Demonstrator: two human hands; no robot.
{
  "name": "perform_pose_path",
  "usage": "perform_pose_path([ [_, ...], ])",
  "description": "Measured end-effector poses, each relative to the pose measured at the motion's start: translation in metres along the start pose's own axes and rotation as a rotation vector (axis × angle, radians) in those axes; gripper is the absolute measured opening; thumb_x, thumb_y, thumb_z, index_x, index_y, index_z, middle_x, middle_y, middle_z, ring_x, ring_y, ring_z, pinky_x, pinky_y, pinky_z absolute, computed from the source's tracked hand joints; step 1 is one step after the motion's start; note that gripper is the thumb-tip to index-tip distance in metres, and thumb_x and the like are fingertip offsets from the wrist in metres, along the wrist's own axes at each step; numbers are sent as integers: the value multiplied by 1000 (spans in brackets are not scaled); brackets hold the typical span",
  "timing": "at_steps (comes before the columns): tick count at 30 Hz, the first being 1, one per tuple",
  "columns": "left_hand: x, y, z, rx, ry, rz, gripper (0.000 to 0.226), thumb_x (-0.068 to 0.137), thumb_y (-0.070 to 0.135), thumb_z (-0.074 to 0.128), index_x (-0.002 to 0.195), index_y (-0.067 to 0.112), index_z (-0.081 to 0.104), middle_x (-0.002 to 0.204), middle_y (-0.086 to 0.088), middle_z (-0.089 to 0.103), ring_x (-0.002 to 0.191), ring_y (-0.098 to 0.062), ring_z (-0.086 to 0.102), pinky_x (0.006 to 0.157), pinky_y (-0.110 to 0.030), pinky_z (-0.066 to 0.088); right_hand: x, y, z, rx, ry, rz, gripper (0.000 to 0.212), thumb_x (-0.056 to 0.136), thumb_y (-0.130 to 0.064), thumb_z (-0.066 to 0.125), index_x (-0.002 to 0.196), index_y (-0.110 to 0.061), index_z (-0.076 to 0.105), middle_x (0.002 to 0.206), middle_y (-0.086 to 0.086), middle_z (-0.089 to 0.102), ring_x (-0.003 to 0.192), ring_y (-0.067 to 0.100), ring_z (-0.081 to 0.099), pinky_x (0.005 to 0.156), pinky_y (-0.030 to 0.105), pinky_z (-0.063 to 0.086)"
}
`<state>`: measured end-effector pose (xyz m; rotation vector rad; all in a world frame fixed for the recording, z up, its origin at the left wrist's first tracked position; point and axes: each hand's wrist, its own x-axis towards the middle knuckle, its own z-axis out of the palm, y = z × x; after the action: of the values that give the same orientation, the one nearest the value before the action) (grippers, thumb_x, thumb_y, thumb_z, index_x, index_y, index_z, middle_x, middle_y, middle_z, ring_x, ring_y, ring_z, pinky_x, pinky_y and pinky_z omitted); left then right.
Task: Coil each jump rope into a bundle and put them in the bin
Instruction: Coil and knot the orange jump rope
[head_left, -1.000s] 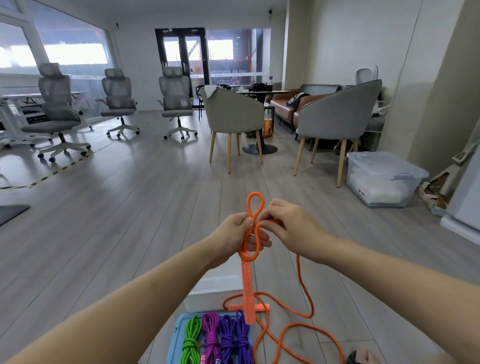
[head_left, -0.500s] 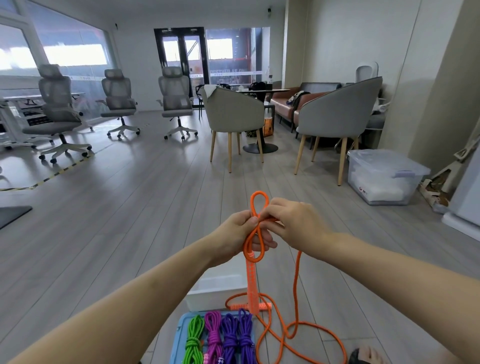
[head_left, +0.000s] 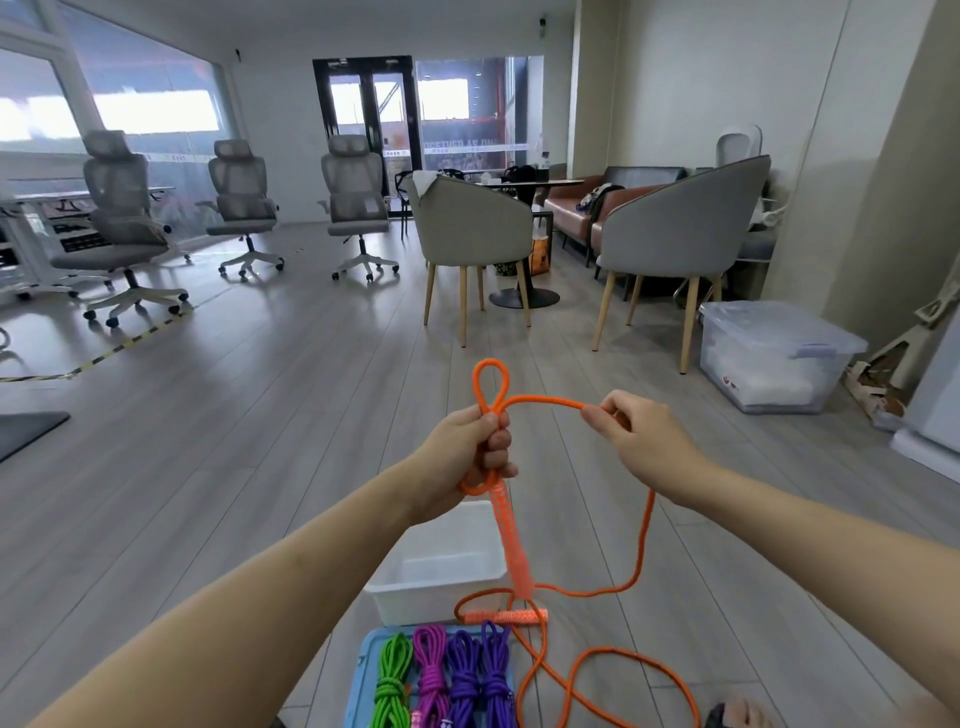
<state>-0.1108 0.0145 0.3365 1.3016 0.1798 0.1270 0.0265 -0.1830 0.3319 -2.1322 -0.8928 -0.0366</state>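
One orange jump rope (head_left: 540, 399) was gripped by the left hand (head_left: 467, 452) and pinched by the right hand (head_left: 639, 436), above the white bin (head_left: 441, 597). Beside that bin, a blue tray (head_left: 363, 675) held four coiled ropes (head_left: 447, 675).

Grey plank floor (head_left: 218, 467), white bin (head_left: 441, 566), blue tray (head_left: 363, 675), orange rope slack (head_left: 613, 670), lidded clear box (head_left: 774, 358)

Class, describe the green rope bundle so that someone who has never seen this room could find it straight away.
Start at the white bin on the wooden floor in front of the person, then drop to the blue tray just nearer the camera. Four coiled bundles lie side by side on it. The green rope bundle is the leftmost, next to the pink one; the other two are purple.
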Motion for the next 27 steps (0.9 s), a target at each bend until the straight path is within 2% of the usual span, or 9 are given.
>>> perform_pose_path([
  [3, 5, 0, 2, -37, 83, 6, 23, 105, 9, 30, 91, 15, 47, 63, 3, 36, 48, -10, 28, 53, -26, 38, 0, -7, 2, 154, 55, 83, 28, 107, -34, 50, 94, -12, 61, 70, 2, 51, 60, 13, 44, 51, 24, 36],
  [5, 7, -3, 5, -46, 115, 1, 22, 105, 12, 31, 91, 15, 47, 63, 3, 36, 48, -10, 27, 50, -25, 36, 0, -18, 7, 294, 30, 109, 19, 108, -22, 45, 101, -15, 61, 77, 6, 53, 64, 17, 45, 54, 27, 39],
  [9, 5, -9, 11, 51, 75, 52, 24, 111, 31, 39, 94, 16, 46, 66, 5, 36, 54, -10, 31, 58, -26, 40, -9, -33, 26, 451, 39, 46, 17, 108, -24, 47, 106, -29, 63, 80, 3, 53, 66, 23, 44, 57, 36, 39],
  [12, 3, -13, 18, 160, 68, 126, 22, 112, 29, 35, 100, 13, 44, 67, 5, 35, 56, -10, 32, 62, -26, 41, -14, -44, 39, 463, 76, 44, 22, 108, -29, 49, 117, -38, 67, 80, -1, 51, 63, 16, 47, 56, 30, 40],
  [15, 4, -17, 22, 198, 120, 186, 26, 113, 28, 32, 110, 10, 51, 67, 5, 35, 57, -11, 33, 63, -28, 41, -16, -56, 48, 475, 62, 63, 31, 107, -19, 50, 127, -34, 67, 84, -5, 55, 70, 8, 53, 62, 22, 44],
  [18, 2, -20, 23, 277, 98, 251, 30, 113, 27, 32, 101, 15, 57, 71, 4, 43, 62, -12, 40, 64, -26, 43, -20, -65, 53, 580, 112, 93, 15, 101, -12, 62, 111, -19, 71, 79, 1, 66, 64, 5, 62, 56, 15, 47],
  [20, 0, -21, 23, 326, 102, 267, 33, 112, 28, 33, 105, 14, 62, 75, 0, 49, 64, -10, 44, 64, -24, 45, -21, -68, 55, 708, 154, 171, 6, 96, -10, 69, 99, -10, 65, 77, 5, 69, 58, 3, 65, 49, 13, 46],
  [23, 0, -21, 21, 351, 120, 261, 35, 112, 31, 34, 119, 10, 61, 80, -3, 50, 67, -11, 46, 67, -25, 46, -16, -68, 55, 792, 171, 311, 25, 88, -14, 80, 93, -11, 55, 82, 12, 70, 64, 15, 67, 51, 24, 48],
  [27, 0, -19, 22, 358, 141, 227, 34, 112, 31, 33, 116, 10, 59, 77, 3, 51, 68, -12, 47, 71, -29, 48, -16, -67, 52, 820, 81, 397, 31, 86, -19, 83, 95, -7, 57, 77, 12, 66, 59, 17, 62, 51, 26, 52],
])
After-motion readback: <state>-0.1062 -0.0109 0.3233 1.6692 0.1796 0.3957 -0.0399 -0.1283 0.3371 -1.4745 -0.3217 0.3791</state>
